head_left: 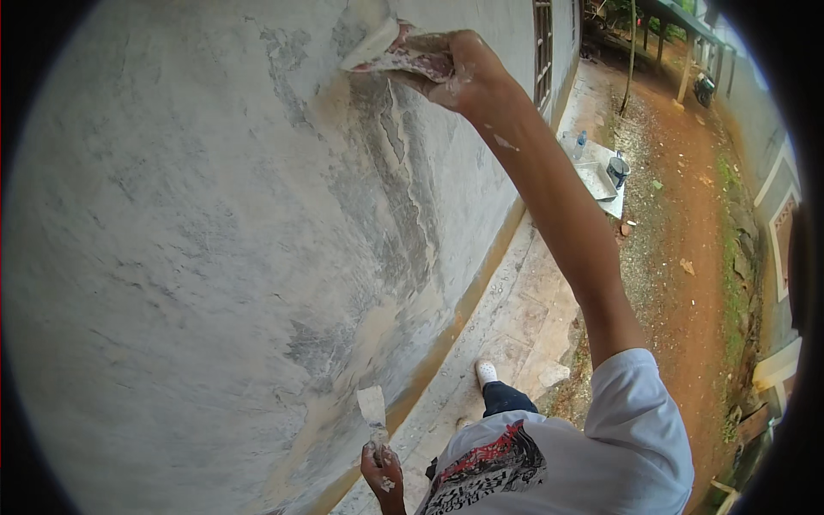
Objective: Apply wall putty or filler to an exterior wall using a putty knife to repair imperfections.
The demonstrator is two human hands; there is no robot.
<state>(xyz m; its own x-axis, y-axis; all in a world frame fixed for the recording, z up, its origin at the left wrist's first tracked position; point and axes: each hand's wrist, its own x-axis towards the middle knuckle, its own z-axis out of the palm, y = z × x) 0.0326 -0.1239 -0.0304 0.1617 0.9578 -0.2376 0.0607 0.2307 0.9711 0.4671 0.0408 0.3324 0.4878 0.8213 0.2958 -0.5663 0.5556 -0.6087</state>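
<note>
My right hand [470, 75] is raised high, closed around a broad putty scraper [412, 58] whose edge lies against the grey wall [197, 240]. Whitish filler smears the scraper and my fingers. Beside and below that hand, the wall has dark bare patches and a jagged crack [396, 137], with paler, freshly coated areas around them. Low down, close to the wall, my left hand [383, 472] grips a small putty knife [372, 405] by its handle. The knife's blade points upward and carries pale filler, and filler also spots the left fingers.
A paved ledge [515, 300] runs along the wall's foot. Farther along it are a shallow white tray [594, 180], a dark bucket [617, 169] and a plastic bottle [581, 142]. A barred window [542, 51] opens in the wall. Right of the ledge runs a dirt path [678, 257].
</note>
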